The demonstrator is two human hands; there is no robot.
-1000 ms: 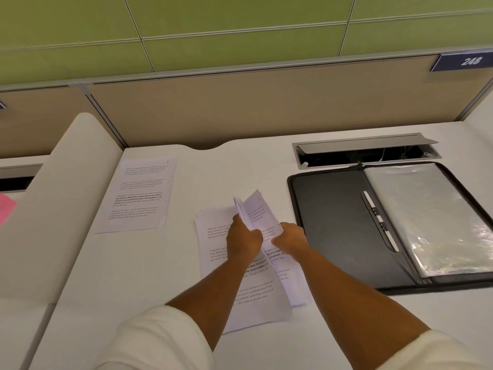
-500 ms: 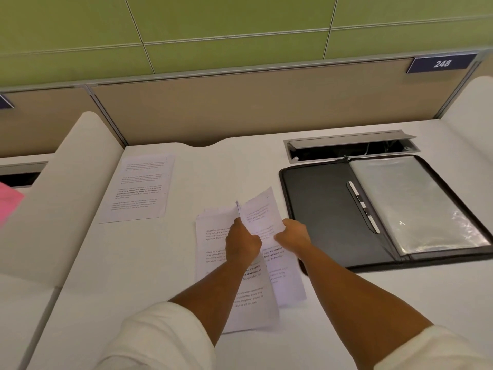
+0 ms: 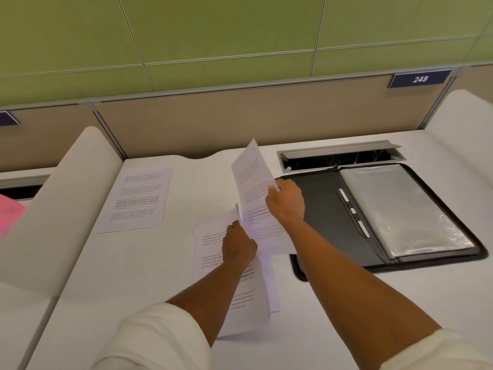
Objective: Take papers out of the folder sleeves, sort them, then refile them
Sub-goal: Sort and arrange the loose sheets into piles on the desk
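Nearest the camera, two bare forearms in rolled white sleeves reach forward over a white desk [image 3: 106, 276]. Under the left forearm lies a small stack of printed sheets [image 3: 210, 252], flat on the desk, its lower corner slightly lifted. The left hand [image 3: 238, 248] sits on top of this stack, fingers curled, pinching the near edge of a sheet that stands up from the pile. Just to the right and a little farther off, the right hand [image 3: 286, 202] grips a lifted sheet [image 3: 252, 180] by its right edge, thumb and fingers closed on the paper; the sheet tilts upward with its top corner raised off the desk, and its lower part overlaps the stack and the left edge of the folder. The black folder [image 3: 322, 209] lies open to the right of the hands, a white pen [image 3: 353, 212] held along its spine and a pile of clear plastic sleeves [image 3: 400, 206] on its right half. To the left, well apart from the stack, a single printed page [image 3: 138, 198] lies flat. Behind the folder is an open cable slot [image 3: 338, 157] in the desk. At the far left edge a pink sheet [image 3: 9, 214] shows beyond a white divider [image 3: 53, 209]. A tan partition carries a number plate [image 3: 420, 79] reading 248, below a green wall
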